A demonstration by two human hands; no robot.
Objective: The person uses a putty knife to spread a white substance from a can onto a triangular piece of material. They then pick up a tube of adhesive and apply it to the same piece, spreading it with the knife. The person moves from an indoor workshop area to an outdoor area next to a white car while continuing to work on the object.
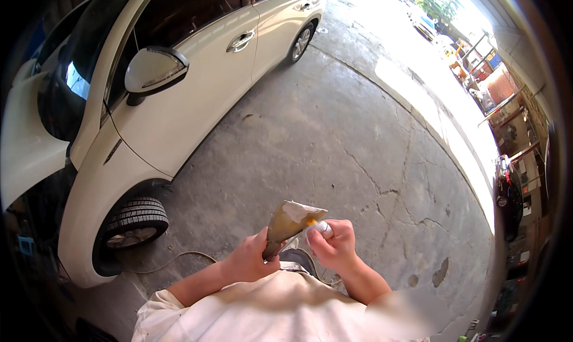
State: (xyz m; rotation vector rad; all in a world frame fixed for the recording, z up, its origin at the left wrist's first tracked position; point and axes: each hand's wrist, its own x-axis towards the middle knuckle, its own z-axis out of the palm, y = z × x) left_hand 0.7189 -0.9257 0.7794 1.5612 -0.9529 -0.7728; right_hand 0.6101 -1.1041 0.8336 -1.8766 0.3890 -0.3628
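2 bare hands were at work just in front of a pale shirt [262,309]. L hand [253,259] had thumb & fingers pinched round the lower, narrower end of a tan, tilted board [285,227], which fanned out above it. R hand [336,246] was curled snugly round a small white tube [323,228], its orange tip [311,222] right at the board's R side; couldn't tell if that was nozzle or paste, or if it touched. Off-white paste [296,211] sat along the board's upper end, approx. at the edge. Risks: more tilt, or a loose pinch on 1 end only, could've let paste slide off; too hard a squeeze could've put out excess orange; a bump btwn tube & board might've smeared the tip.

Below, a thin cord [179,255] ran over the floor toward the body: a possible trip hazard w/ eyes on the hands. Beyond, L side: front tyre [138,212] turned outward, then a cream car [215,73] w/ 1 mirror [154,70] showing. Farther: cracked concrete floor [340,139], a sunlit strip, & parked vehicles [422,24] outside.
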